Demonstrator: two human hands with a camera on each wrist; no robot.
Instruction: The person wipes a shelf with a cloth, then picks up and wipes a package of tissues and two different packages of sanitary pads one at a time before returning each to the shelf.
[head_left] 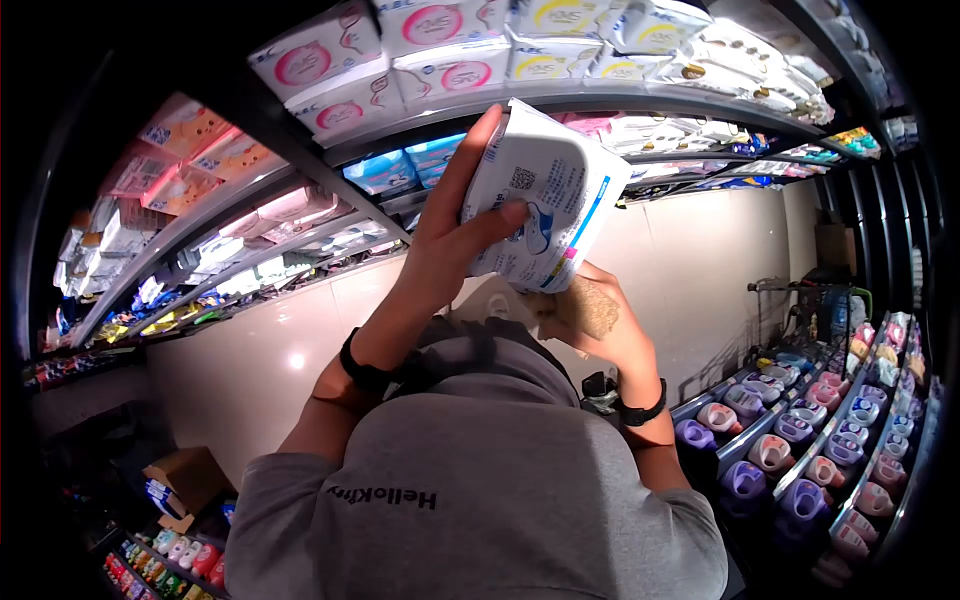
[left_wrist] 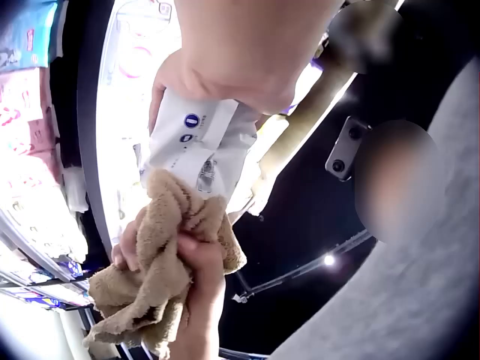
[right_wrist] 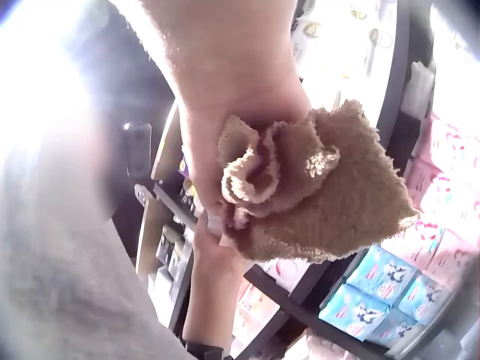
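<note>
My left hand (head_left: 455, 235) grips a white plastic-wrapped pack (head_left: 545, 190) by its left side, thumb across the printed face. On that face are a QR code, blue print and a blue-pink stripe. Below the pack, my right hand (head_left: 625, 325) holds a bunched brown terry cloth (head_left: 590, 308). In the left wrist view the cloth (left_wrist: 161, 255) is wrapped about the right fingers and reaches the lower end of the pack (left_wrist: 199, 146). The right wrist view shows the cloth (right_wrist: 322, 195) spread over much of the right hand, hiding its fingers.
A shelf (head_left: 450, 100) with rows of white packs runs just ahead, with lower shelves of pink and blue packs (head_left: 380, 172) under it. Bottles (head_left: 770, 450) stand in rows at the right. A cardboard box (head_left: 190, 480) sits at the lower left.
</note>
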